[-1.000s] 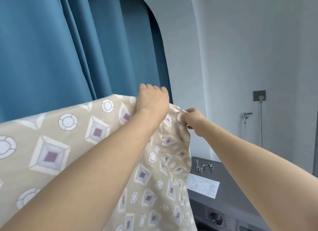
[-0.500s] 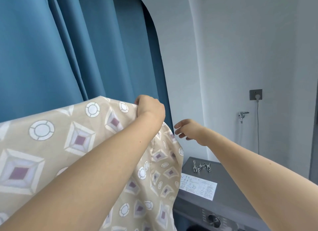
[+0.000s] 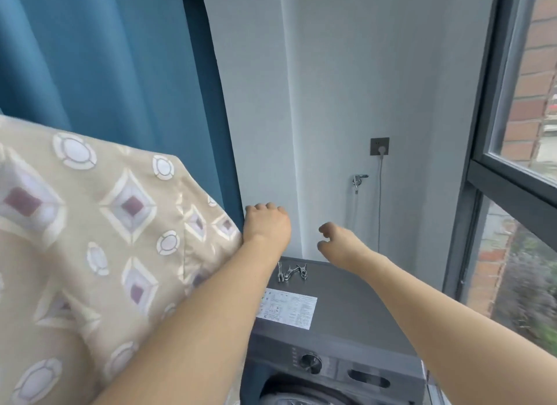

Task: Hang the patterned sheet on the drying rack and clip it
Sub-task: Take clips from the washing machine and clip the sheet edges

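Above the washing machine (image 3: 340, 323), left hand (image 3: 265, 228) and right hand (image 3: 339, 243) hover, fingers loosely curled, grasping nothing. Patterned sheet (image 3: 99, 238) hangs draped at left; rack hidden. Step: fetching clips (image 3: 291, 272). Next: pinch one clip.

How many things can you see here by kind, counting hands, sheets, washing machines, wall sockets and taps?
Hands: 2, left hand and right hand
Patterned sheet: 1
Washing machine: 1
Wall socket: 1
Tap: 1
Total: 6
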Demonstrator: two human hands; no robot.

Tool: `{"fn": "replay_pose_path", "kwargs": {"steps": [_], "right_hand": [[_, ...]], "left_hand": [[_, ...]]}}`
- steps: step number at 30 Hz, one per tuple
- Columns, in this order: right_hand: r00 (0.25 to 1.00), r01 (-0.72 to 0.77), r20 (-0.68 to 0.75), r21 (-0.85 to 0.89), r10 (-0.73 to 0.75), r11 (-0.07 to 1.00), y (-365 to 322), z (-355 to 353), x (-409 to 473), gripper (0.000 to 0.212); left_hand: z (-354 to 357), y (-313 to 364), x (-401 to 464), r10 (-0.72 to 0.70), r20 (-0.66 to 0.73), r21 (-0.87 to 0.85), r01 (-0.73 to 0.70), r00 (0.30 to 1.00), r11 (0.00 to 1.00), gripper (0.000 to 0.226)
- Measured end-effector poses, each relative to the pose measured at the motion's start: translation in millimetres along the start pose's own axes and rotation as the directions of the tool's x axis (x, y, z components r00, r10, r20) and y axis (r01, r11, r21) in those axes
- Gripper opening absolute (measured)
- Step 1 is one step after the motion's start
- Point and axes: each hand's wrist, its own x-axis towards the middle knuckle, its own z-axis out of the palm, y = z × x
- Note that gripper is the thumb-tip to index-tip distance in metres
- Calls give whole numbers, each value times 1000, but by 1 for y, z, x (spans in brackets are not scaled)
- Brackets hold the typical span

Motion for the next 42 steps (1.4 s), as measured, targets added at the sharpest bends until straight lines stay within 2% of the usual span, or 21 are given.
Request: {"fn": "replay_pose_path", "kwargs": {"steps": [5,12,17,21,24,27,31,34,38,40,42], "right_hand": [[997,-34,69,-74,39,997,66,15,37,50],[983,-65,162,-99,81,993,131,37,105,47],[970,-97,219,-68,110,993,162,63,161,39],[955,-131,265,-27,133,991,189,97,208,42],[944,-157,292,-22,157,987,209,129,247,42],[933,-168,322,-7,162,986,227,166,286,43],[935,-143,330,8,132,990,235,207,336,40],[949,-126,290,-12,124,992,234,229,374,31],[923,-159,337,-96,183,983,234,258,413,26],[898,-159,378,-196,224,968,234,269,425,28],[889,-139,391,-267,239,954,234,279,433,33]], "left_hand": [[55,48,41,-28,139,-194,55,990,979,47],[130,93,109,-41,288,-312,134,957,941,37],[191,107,156,-40,318,-303,142,947,942,35],[260,116,193,-97,293,-279,182,951,943,35],[321,127,221,-136,321,-322,243,937,915,35],[379,141,241,-182,374,-437,346,909,830,33],[434,143,259,-405,413,-561,578,816,592,31],[465,134,277,-441,491,-598,659,752,456,43],[494,128,291,-306,592,-613,663,746,430,61],[502,130,293,-247,582,-634,622,775,460,54],[511,130,293,-239,552,-649,591,799,479,36]]}}
